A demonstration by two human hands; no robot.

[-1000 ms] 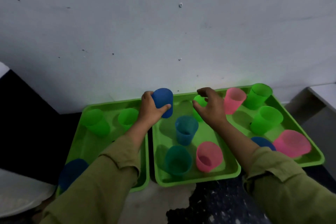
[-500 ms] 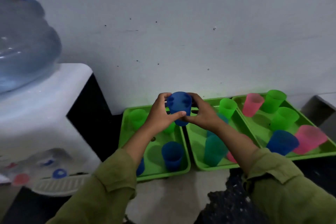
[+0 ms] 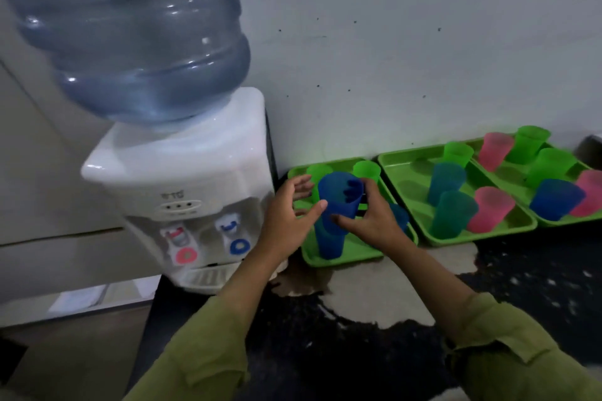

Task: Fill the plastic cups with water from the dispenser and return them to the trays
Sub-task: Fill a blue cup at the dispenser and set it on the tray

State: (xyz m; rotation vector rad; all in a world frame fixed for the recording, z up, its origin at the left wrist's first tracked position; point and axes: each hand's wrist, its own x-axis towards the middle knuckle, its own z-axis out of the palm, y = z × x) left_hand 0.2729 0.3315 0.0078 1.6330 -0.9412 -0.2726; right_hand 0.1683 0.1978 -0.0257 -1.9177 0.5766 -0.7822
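Note:
A blue plastic cup (image 3: 338, 202) is held tilted above the left green tray (image 3: 345, 259). My right hand (image 3: 374, 221) grips it, fingers showing through the far wall and thumb on its lower front. My left hand (image 3: 286, 221) is beside the cup with fingers spread, only the thumb tip touching its side. The white water dispenser (image 3: 182, 179) stands just left of my hands, with a red tap (image 3: 176, 234), a blue tap (image 3: 229, 226) and a large bottle (image 3: 130, 32) on top.
Another blue cup (image 3: 329, 244) and green cups (image 3: 366, 169) stand on the left tray. The middle tray (image 3: 456, 239) and right tray (image 3: 560, 221) hold several blue, teal, pink and green cups. A drip grate (image 3: 205, 277) sits under the taps. The wall runs close behind.
The view swung left and the whole dispenser came into sight. The blue cup, first in my left hand, then in both, now sits in my right hand; my left fingers have spread off it.

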